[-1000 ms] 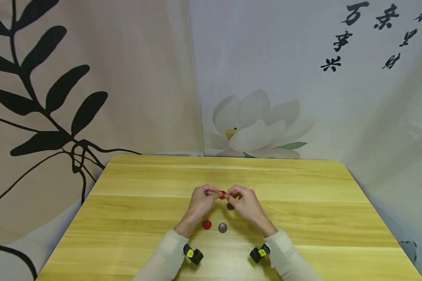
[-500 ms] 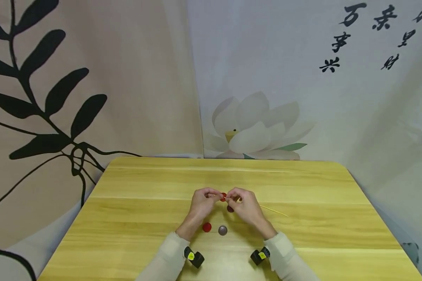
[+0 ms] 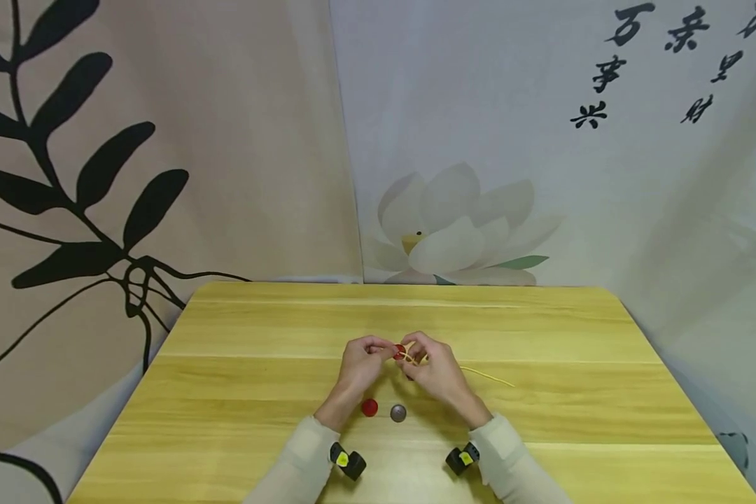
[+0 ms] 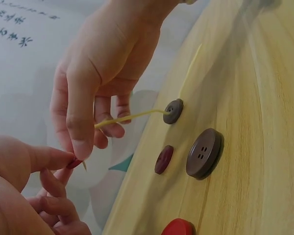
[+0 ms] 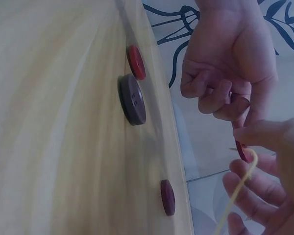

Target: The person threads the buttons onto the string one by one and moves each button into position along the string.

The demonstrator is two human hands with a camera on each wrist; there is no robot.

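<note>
My left hand (image 3: 363,364) pinches a small red button (image 3: 400,352) between thumb and fingertips above the table. A yellow cord (image 5: 237,188) loops from this button, with its thin tip poking out on one side. My right hand (image 3: 439,365) is at the button; its thumb touches it, while the other fingers stand apart and the cord hangs loosely across them. In the left wrist view the cord also runs through a dark grey button (image 4: 173,111) near the table. A maroon button (image 4: 164,159) lies nearby, mostly hidden by my right hand in the head view.
Nearer my body, a red button (image 3: 369,407) and a larger brown four-hole button (image 3: 398,413) lie on the wooden table (image 3: 239,434). The cord's free tail (image 3: 491,376) stretches right of my right hand. Printed curtains (image 3: 264,154) hang behind the table.
My right fingers have spread and shifted slightly at the button, and a loop of yellow cord now shows between button and right hand. My left hand keeps its pinch, nearly still.
</note>
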